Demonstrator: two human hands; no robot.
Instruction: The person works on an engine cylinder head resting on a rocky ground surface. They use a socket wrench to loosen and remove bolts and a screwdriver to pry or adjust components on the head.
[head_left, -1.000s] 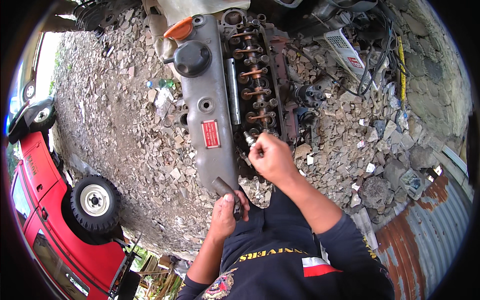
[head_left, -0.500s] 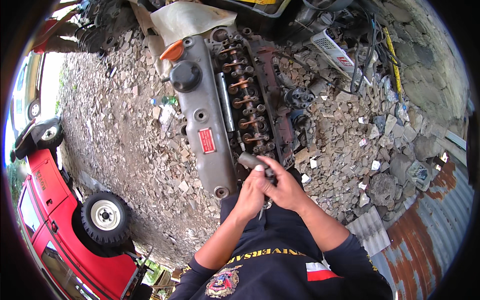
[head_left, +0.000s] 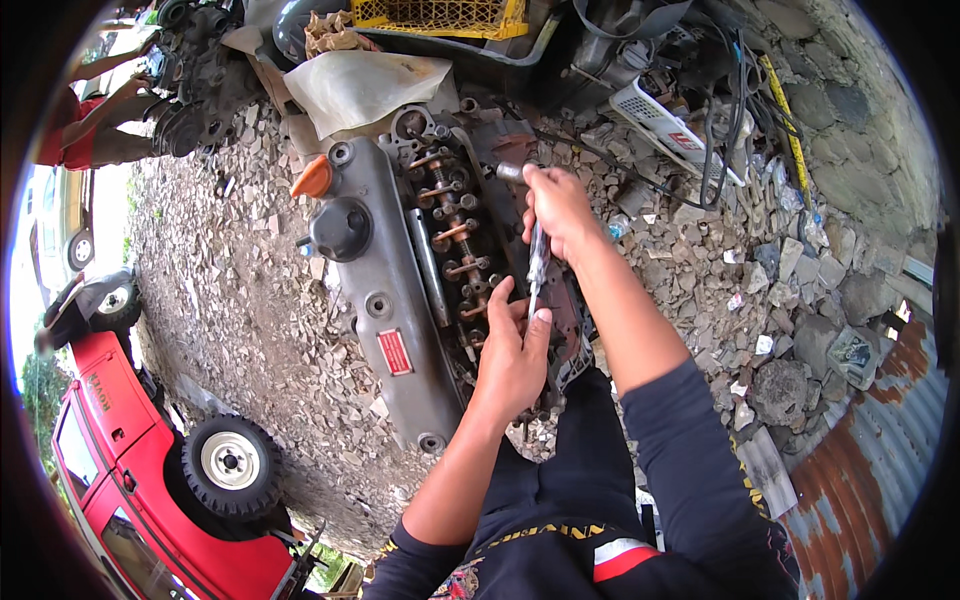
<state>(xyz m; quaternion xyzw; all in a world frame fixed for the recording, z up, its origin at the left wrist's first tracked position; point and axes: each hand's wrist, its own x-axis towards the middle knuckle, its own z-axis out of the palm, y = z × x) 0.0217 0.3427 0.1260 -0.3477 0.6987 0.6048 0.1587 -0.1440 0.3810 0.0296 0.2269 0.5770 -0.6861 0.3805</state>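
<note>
Cover [head_left: 385,275]: grey, lying lengthwise; landmark for all places below.

Right hand [head_left: 562,212]: right of the cover's far half. Grip closed round the upper part of a silver rod [head_left: 537,268].

Cylinder [head_left: 509,172]: grey, blunt, projecting at the right hand's fingers, right of the cover's far end. Whether joined to the rod: cannot tell.

Left hand [head_left: 513,362]: right of the cover's near half. Grip half spread, the rod's lower end between thumb and fingers; whether pinched, cannot tell.

Rockers [head_left: 458,238]: exposed row, just right of the cover.

Tube [head_left: 430,268]: silver, loose-looking, between cover and rockers.

Risks, by judgement:
1. Rod slips from a loose left grip; its end may jab the thumb or scrape the rockers.
2. Cylinder, if separate and poorly held, may drop among the rockers or onto the gravel [head_left: 690,265] right of the cover.
3. Left fingers, close to hard metal edges, may be scraped should the rod jerk.
4. Tube, if nudged by the left forearm or fingers, may roll among the rockers.
</note>
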